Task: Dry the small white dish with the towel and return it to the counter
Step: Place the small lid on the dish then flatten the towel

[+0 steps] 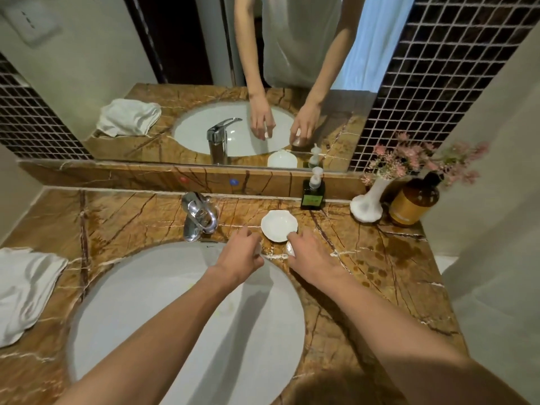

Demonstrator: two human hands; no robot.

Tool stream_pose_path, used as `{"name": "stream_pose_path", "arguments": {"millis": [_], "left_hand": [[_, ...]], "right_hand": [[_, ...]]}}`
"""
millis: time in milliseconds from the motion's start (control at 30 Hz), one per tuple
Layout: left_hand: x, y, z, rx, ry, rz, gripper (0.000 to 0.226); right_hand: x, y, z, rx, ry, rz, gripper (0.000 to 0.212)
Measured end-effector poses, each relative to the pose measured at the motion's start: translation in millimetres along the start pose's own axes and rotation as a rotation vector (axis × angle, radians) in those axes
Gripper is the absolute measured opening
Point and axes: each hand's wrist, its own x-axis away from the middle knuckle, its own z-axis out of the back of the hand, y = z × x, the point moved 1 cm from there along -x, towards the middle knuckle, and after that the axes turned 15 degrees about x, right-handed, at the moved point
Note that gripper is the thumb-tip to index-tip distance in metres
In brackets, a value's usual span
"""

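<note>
Warm dim light, soft forearm shadows, wide-angle bending at edges.

Both forearms are bare to the edge of the view, with no sleeves, watch or rings showing on the left hand [241, 255] or right hand [311, 254]. The mirror shows a light, loose top.

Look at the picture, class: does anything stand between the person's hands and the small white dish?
Nothing visible does. The small white dish sits on the counter just beyond both hands: the right hand reaches its near rim, the left hand is just left of it. The towel lies far left.
</note>
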Motion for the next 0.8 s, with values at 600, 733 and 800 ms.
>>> {"name": "stream_pose_path", "arguments": {"millis": [600,733,800], "left_hand": [[-41,-22,4,0.008,0.043,0.072,0.036],[-49,-20,0,0.011,0.043,0.069,0.041],[-52,-19,-3,0.007,0.039,0.064,0.041]], "right_hand": [[-93,-13,-1,0.159,-0.018,0.182,0.039],[-95,-15,-5,0.184,-0.007,0.221,0.038],[-96,-12,-8,0.176,-0.006,0.236,0.038]]}}
